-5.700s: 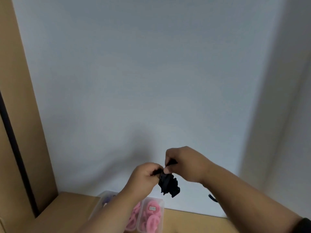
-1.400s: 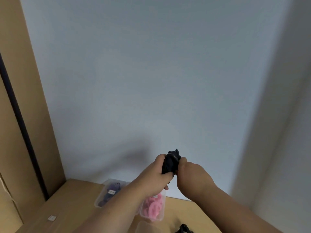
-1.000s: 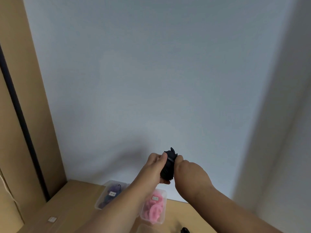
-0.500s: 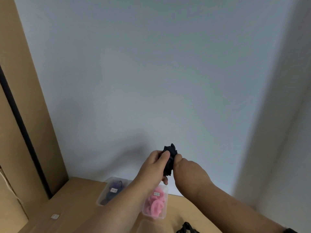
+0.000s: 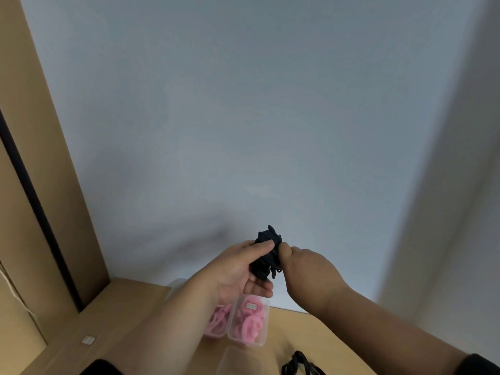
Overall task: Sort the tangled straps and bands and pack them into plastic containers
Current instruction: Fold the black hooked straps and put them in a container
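Holding a black strap bundle (image 5: 266,251) up in front of the pale wall (image 5: 243,117), well above the counter (image 5: 130,315) — that's what I see both hands doing. My left hand (image 5: 238,269) grips the bundle from the left, thumb lying across its top, fingers curled under it. My right hand (image 5: 305,269) pinches the bundle's right side, fingertips closed on the fabric. Bundle looks wadded, a small loose end hanging at its lower right.

Below the hands, two clear plastic containers sit side by side near the counter's back edge, both with pink bands inside: right container (image 5: 250,322) in plain view, left container (image 5: 216,323) partly hidden by my left forearm. A white tag (image 5: 251,307) lies on the pink bands in the right one. Nearer me — another clear container (image 5: 238,359), blurred, contents unclear. Loose black straps (image 5: 297,365) lie on the counter at the bottom edge of view. Small white label (image 5: 88,340) on the counter's left part. Tan panel (image 5: 40,158) stands along the left edge.
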Available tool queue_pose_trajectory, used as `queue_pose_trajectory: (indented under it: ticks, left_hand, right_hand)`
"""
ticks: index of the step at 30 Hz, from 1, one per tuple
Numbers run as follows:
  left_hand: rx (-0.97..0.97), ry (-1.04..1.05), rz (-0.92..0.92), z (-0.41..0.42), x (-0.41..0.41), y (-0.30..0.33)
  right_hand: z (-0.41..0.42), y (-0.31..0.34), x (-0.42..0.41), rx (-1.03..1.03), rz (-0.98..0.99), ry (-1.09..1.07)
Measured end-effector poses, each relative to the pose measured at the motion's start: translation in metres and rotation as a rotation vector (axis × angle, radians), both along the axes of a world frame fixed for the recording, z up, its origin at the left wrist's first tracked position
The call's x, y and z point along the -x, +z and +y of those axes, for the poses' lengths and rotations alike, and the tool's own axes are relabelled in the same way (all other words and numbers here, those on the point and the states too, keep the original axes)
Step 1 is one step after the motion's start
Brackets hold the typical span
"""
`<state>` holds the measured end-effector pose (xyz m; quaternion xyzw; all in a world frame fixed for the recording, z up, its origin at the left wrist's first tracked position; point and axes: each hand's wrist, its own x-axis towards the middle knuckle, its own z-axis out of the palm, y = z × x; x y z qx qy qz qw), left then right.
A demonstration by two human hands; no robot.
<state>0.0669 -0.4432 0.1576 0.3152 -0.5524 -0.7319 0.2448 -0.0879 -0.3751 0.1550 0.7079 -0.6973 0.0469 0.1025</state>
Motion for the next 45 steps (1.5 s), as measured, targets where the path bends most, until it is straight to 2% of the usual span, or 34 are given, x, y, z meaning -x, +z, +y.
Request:
queue_pose_trajectory:
  ticks: [4,9,15,21,25,27,31,34,39,41,45]
  left_hand:
    - [0.05,-0.048,-0.088,-0.006,-0.004,-0.007]
    - [0.078,0.156,0.055,-0.002,0.006,-0.022]
    - [0.062,0.274,0.172,0.009,0.011,-0.039]
    - [0.064,0.269,0.262,0.008,0.004,-0.052]
    - [-0.071,0.253,0.298,0.008,-0.004,-0.066]
    - [-0.141,0.195,0.25,0.008,-0.012,-0.074]
    - [-0.103,0.09,-0.039,0.002,-0.031,-0.087]
    - [-0.094,0.132,-0.063,-0.002,-0.04,-0.099]
    - [-0.091,0.262,-0.038,-0.008,-0.055,-0.125]
    - [-0.084,0.262,-0.07,-0.008,-0.06,-0.138]
    - [-0.034,0.232,-0.212,-0.008,-0.07,-0.169]
  right_hand:
    - [0.0,-0.005,0.004,-0.018,0.027,0.041]
    - [-0.004,-0.01,0.004,-0.013,0.053,0.068]
    - [-0.005,-0.023,0.008,-0.017,0.006,0.123]
    - [-0.006,-0.029,0.01,0.012,-0.03,0.193]
    - [-0.008,-0.04,0.005,-0.004,-0.077,0.228]
    - [-0.009,-0.05,0.005,-0.046,-0.192,0.215]
    - [-0.011,-0.071,0.008,-0.091,-0.44,0.204]
    - [-0.015,-0.086,0.005,-0.09,-0.608,0.186]
    - [-0.013,-0.115,-0.012,-0.147,-1.064,0.081]
    - [-0.012,-0.129,-0.02,-0.18,-1.112,0.016]
    - [-0.014,-0.158,-0.027,-0.244,-0.909,-0.025]
